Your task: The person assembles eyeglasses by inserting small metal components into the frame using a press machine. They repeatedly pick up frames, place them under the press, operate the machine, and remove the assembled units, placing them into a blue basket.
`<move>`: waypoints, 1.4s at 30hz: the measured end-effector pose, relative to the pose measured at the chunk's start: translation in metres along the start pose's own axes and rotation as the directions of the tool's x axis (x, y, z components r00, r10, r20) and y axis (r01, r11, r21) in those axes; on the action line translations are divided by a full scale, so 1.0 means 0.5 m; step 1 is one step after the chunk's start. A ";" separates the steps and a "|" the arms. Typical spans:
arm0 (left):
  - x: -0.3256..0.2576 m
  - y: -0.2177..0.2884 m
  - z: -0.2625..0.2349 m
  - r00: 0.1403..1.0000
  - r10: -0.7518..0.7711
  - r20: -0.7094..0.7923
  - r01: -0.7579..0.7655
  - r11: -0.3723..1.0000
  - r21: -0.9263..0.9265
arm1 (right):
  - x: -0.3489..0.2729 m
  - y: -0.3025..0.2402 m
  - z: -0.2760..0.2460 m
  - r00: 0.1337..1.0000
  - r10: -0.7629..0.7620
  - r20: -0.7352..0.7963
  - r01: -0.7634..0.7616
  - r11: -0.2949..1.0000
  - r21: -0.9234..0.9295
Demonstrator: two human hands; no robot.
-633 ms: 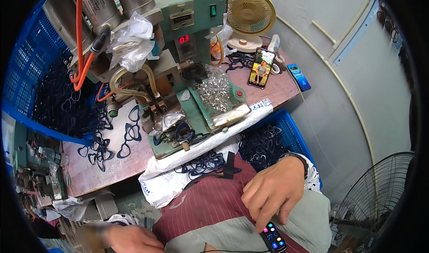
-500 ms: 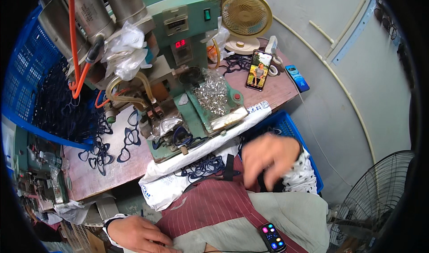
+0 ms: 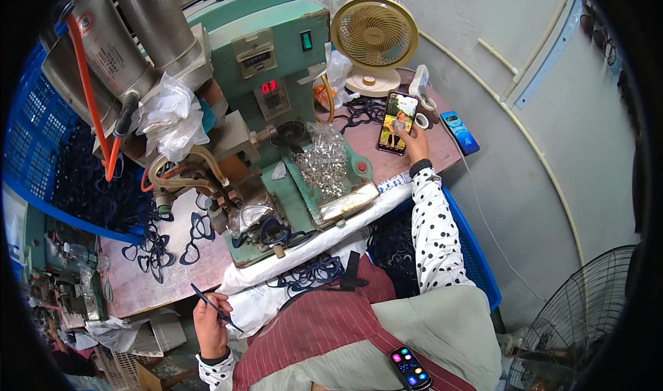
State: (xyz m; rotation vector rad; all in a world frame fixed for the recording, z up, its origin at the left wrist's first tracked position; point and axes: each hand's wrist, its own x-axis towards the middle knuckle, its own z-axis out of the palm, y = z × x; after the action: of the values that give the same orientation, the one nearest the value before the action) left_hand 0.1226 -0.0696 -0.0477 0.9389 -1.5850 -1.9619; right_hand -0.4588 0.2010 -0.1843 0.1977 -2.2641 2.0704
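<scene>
Right hand: fingers curled on propped phone.
Left hand: pinching dark strap.
Blue crate: holds dark loops.

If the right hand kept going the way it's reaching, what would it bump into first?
The right hand already touches the upright phone. Pushed further, it would likely meet the small tan desk fan behind the phone, though depth is hard to judge.

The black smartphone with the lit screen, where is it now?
In the head view, the black smartphone stands upper right on the worktable, touched by the right hand, below the small yellow desk fan.
</scene>
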 end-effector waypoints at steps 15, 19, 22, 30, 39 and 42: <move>0.026 -0.034 0.031 0.997 -0.018 -0.075 0.011 0.996 -0.093 | -0.100 -0.082 0.007 0.962 -0.076 -0.263 0.042 0.990 -0.133; 0.038 -0.053 0.034 0.986 0.042 -0.160 -0.059 0.993 -0.100 | -0.205 -0.102 0.015 0.942 -0.234 -0.242 0.194 0.965 -0.178; 0.050 -0.059 0.032 0.982 0.078 -0.175 -0.097 0.990 -0.104 | -0.321 -0.193 0.057 0.922 -0.387 -0.025 0.373 0.901 -0.220; 0.047 -0.048 0.011 0.920 0.293 -0.260 -0.260 0.953 0.156 | -0.442 -0.270 0.182 0.695 -0.513 0.504 0.708 0.611 -0.354; 0.087 0.068 0.071 0.472 0.834 0.288 -0.724 0.180 0.666 | -0.348 -0.201 0.260 0.768 -0.433 0.471 0.639 0.486 -0.596; 0.098 0.087 0.118 0.298 0.822 0.485 -0.830 -0.028 0.557 | -0.350 -0.219 0.254 0.751 -0.493 0.440 0.658 0.608 -0.443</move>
State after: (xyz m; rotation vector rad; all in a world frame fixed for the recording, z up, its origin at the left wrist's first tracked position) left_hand 0.0430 -0.0753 -0.0100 -0.0412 -2.2131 -0.3307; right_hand -0.2659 0.0740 -0.1118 1.0781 -2.3866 1.0119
